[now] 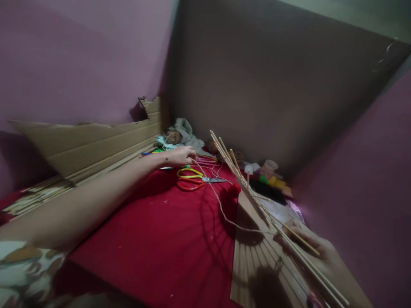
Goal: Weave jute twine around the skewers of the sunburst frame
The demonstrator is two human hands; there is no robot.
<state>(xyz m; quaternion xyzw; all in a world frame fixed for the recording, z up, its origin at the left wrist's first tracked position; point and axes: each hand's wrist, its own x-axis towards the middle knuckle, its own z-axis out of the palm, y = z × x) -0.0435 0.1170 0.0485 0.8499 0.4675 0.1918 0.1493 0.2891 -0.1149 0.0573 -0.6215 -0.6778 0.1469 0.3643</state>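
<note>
My right hand, fingers closed, grips a bundle of thin wooden sticks that slants up and away to the left. A strand of twine runs from the sticks, beside my right fingers, across to my left hand. The left hand is reached far forward with its fingers closed on the twine. Just below it lie scissors with one yellow and one red handle, on the red cloth. Under the sticks is a brown cardboard sheet, crossed by their shadows.
Folded cardboard leans along the left wall, with more sticks lying before it. A twine ball and grey cloth sit at the back. To the back right are a white container and yellow pieces.
</note>
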